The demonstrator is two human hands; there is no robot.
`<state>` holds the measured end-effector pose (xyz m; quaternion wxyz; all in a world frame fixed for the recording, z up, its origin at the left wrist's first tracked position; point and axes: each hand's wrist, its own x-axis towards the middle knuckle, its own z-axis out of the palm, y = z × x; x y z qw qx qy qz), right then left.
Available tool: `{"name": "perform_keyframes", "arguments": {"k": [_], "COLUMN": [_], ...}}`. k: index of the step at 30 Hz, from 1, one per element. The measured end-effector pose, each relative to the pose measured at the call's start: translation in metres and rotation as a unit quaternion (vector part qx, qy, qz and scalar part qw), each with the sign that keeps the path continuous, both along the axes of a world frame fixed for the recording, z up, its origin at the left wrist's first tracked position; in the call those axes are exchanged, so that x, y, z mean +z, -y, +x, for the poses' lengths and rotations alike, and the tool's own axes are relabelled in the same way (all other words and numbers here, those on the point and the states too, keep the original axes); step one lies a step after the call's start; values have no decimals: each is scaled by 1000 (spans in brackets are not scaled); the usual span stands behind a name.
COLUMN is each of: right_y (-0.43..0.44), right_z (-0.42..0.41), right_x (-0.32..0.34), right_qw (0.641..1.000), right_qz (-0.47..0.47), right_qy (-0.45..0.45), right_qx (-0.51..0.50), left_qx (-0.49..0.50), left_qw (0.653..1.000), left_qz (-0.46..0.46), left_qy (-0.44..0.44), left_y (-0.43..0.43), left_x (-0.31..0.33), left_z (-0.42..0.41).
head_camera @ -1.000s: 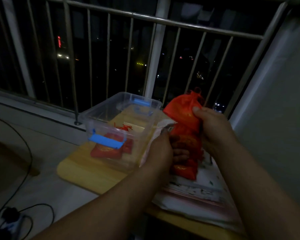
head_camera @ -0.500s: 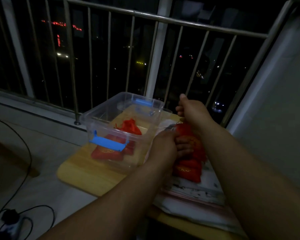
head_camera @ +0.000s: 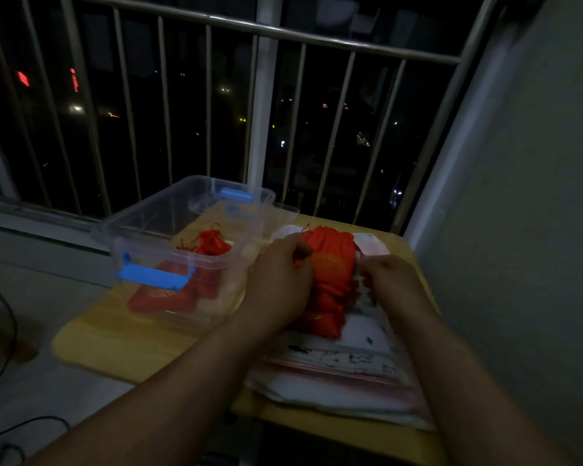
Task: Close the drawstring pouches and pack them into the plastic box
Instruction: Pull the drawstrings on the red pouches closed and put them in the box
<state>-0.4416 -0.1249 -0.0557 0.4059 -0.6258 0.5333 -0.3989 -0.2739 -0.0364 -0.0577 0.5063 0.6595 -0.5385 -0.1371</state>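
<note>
Left hand (head_camera: 280, 277) curls its fingers onto the nine o'clock edge of the top red pouch (head_camera: 334, 257), pinching soft fabric. Right hand (head_camera: 391, 280) sits bent-knuckled at the three o'clock edge; blur hides whether it grips. The pouch lies on a stack of flat red pouches (head_camera: 323, 311) over white printed paper (head_camera: 350, 364). At ten o'clock, the clear rectangular plastic box (head_camera: 142, 216) holds a gathered pouch (head_camera: 212, 242).

Scene is dim and underexposed; night outside shows scattered point lights. Wide-angle distortion bows the edges. Slight softness throughout.
</note>
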Motion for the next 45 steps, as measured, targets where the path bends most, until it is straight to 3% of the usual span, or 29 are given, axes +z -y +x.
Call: {"name": "perform_keyframes", "arguments": {"k": [2, 5, 11, 16, 18, 21, 24, 29, 32, 35, 41, 45], "right_y": [-1, 0, 7, 10, 9, 5, -1, -20, -31, -38, -42, -32], "right_z": [0, 6, 9, 14, 12, 4, -7, -28, -36, -43, -32, -18], "right_x": [-8, -10, -3, -4, -1, 9, 16, 20, 15, 12, 20, 26], "right_qw": [1000, 999, 995, 993, 991, 981, 970, 960, 961, 960, 950, 963], "right_qz": [20, 33, 13, 38, 46, 51, 46, 40, 33, 57, 114, 87], "right_qy": [-2, 22, 86, 84, 102, 168, 210, 210, 176, 157, 242, 225], "right_qx": [13, 30, 53, 77, 74, 85, 117, 182, 208, 225, 159, 124], "left_qx": [-11, -31, -72, -79, -75, -52, -53, -118, -140, -135, -154, -160], "left_qw": [996, 990, 986, 984, 991, 997, 975, 935, 930, 947, 972, 953], "left_qz": [56, 96, 76, 43, 19, -9, 16, 82, 92, 74, 69, 68], "left_qy": [67, 100, 129, 154, 107, -59, -216, -324, -328, -281, -164, -247], "left_y": [3, 6, 6, -1, -4, -9, -9, -9, -13, -13, -16, -20], "left_x": [-5, -9, -7, -6, -5, 6, 16, 28, 34, 36, 31, 35], "left_z": [-2, -3, -7, -9, -12, -13, -9, -8, -10, -15, -19, -23]}}
